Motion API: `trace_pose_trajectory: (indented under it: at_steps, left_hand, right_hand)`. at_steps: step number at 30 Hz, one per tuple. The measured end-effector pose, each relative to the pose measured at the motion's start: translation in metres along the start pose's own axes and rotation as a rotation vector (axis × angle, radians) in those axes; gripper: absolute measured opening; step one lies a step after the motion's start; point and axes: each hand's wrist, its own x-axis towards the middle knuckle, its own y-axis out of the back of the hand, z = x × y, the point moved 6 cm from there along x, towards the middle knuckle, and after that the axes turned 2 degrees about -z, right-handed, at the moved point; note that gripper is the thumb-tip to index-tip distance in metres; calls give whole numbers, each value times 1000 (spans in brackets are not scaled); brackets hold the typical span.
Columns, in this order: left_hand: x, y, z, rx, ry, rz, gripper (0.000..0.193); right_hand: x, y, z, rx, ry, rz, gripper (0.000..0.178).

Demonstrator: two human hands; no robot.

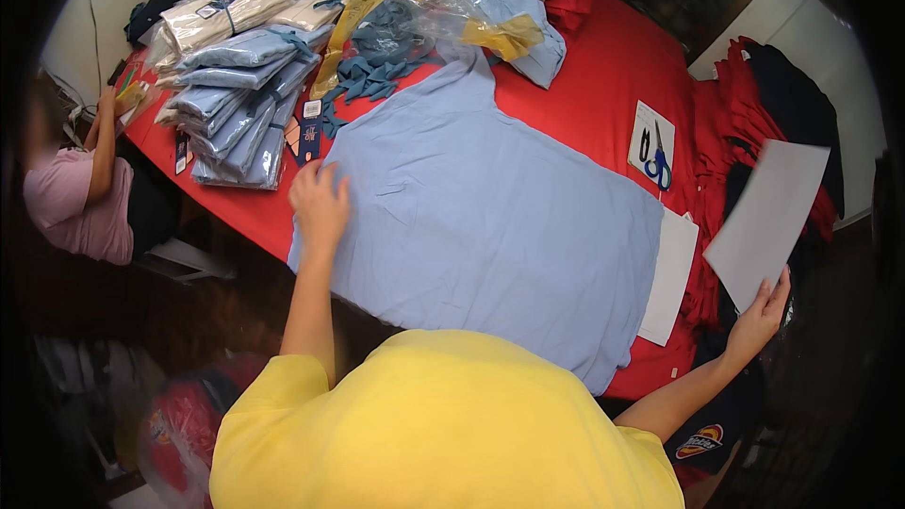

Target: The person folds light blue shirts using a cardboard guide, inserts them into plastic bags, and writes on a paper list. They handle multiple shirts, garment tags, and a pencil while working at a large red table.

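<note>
A light blue shirt (490,217) lies spread out over the red-covered table (603,71) in front of me. My left hand (320,203) rests on the shirt's left edge, fingers spread and holding nothing I can see. Out to the right, beyond the table's edge, my right hand (765,311) grips a white rectangular sheet (771,212) by its lower corner and holds it up, tilted. Another white sheet (671,278) lies on the table, partly hidden under the shirt's right edge.
Bagged folded garments (247,123) are stacked at the left, beside dark blue tags (309,127) and teal fabric strips (368,77). Blue-handled scissors (658,170) lie on a white card. Dark and red clothes (792,85) pile up at the right. A person in pink (85,198) sits at far left.
</note>
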Motion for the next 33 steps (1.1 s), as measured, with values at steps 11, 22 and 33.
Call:
trace_pose_trajectory:
  at_steps: [11, 22, 33]
  left_hand:
    - [-25, 19, -98, -555, 505, -108, 22]
    - [-25, 38, -93, -605, 429, -85, 31]
    - [-7, -7, 43, 10, -154, -53, 57]
  right_hand:
    - [-285, -294, -195, 283, 1171, -975, 49]
    - [-305, -297, -201, 436, 1070, -1057, 48]
    - [-284, -298, -213, 456, 989, -1144, 40]
